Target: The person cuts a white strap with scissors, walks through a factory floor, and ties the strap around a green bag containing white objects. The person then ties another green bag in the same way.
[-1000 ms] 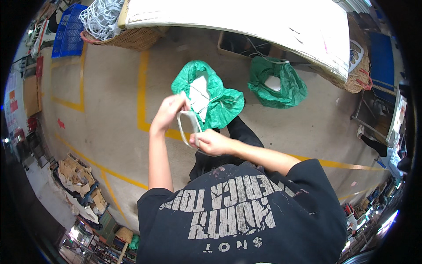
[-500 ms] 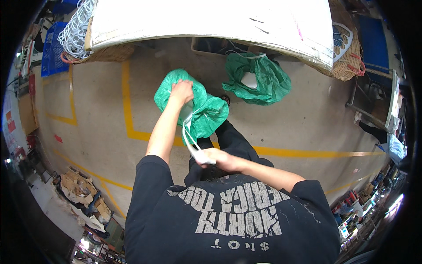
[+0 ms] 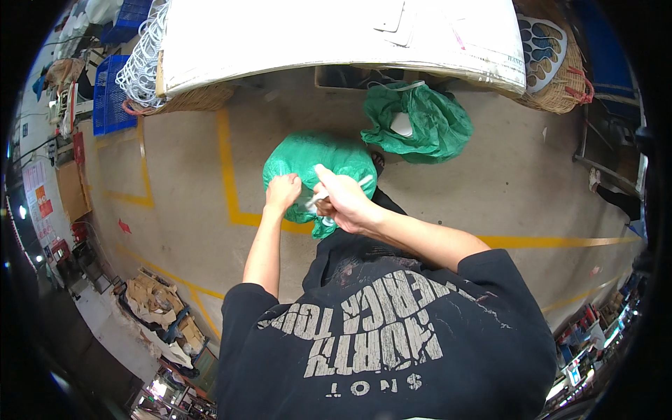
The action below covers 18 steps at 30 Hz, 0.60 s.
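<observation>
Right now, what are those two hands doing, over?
Left hand gripping green sack. Right hand closed on white strip. Second green sack apart, ahead right.

Black T-shirt (image 3: 392, 323): cracked off-white block capitals in large rows, with a smaller, wide-spaced row below. White desk (image 3: 315, 38): short dark print near its right front corner. Floor (image 3: 490, 189): red arrow (image 3: 124, 226); left wall: orange-red notice (image 3: 43, 201), print too small to read.

Pretty scuffed grey floor (image 3: 490, 192) with yellow lines (image 3: 546, 242) all over it. Big white table (image 3: 343, 42) far side, bright light (image 3: 159, 387) near left.
</observation>
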Motion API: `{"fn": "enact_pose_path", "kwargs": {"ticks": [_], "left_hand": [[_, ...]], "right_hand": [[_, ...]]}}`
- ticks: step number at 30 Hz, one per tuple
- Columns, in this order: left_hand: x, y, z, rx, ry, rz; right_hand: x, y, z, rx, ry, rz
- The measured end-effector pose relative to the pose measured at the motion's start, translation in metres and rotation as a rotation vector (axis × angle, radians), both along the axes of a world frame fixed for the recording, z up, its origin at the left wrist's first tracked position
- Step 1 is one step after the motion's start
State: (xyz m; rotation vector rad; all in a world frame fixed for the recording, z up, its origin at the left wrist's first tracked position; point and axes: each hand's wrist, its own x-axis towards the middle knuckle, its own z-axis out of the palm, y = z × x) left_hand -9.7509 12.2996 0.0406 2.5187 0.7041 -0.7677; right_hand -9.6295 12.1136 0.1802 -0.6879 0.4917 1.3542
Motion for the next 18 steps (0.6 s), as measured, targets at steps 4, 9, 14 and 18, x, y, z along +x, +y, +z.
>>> {"fn": "enact_pose_path", "kwargs": {"ticks": [4, 9, 14, 18], "left_hand": [[0.008, -0.014, 0.008, -0.032, -0.057, 0.103], [0.024, -0.023, -0.002, -0.053, -0.023, 0.155], [0.035, -0.006, -0.019, -0.053, -0.05, 0.16], [0.024, 0.023, -0.023, 0.035, 0.049, 0.086]], "right_hand": [[0.021, 0.015, 0.015, -0.029, -0.037, -0.045], [0.091, -0.005, -0.008, -0.132, -0.098, -0.292], [0.124, -0.026, -0.009, 0.066, -0.145, -0.289], [0.124, -0.036, -0.011, 0.087, -0.243, -0.212]]}}
